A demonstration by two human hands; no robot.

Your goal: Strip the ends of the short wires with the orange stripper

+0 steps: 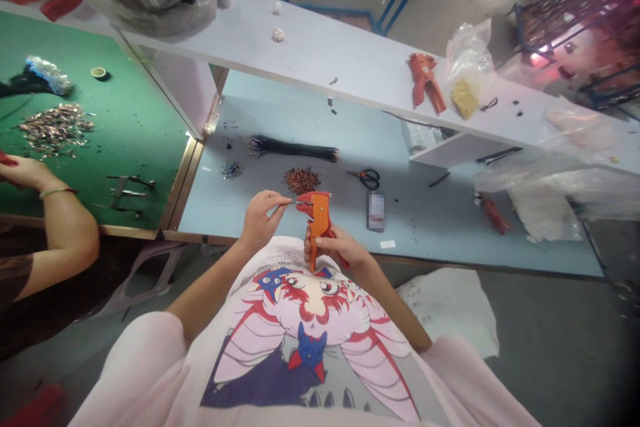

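My right hand [340,245] is wrapped round the handles of an orange and red wire stripper [320,213], held upright near the table's front edge. Between the thumb and fingers of my left hand [264,217] is a thin dark wire [292,202], its end reaching into the stripper's jaws. Just behind the tool lies a heap of small copper-coloured pieces [301,179]. A long bundle of black wires [295,147] rests farther back on the blue table [320,123].
Scissors [369,178] and a phone [376,211] lie right of the heap. A raised white shelf [350,60] crosses behind, bearing another red stripper [426,82]. At left, a co-worker's arm [65,213] rests by a green table [145,113] with a pile of metal terminals [56,130].
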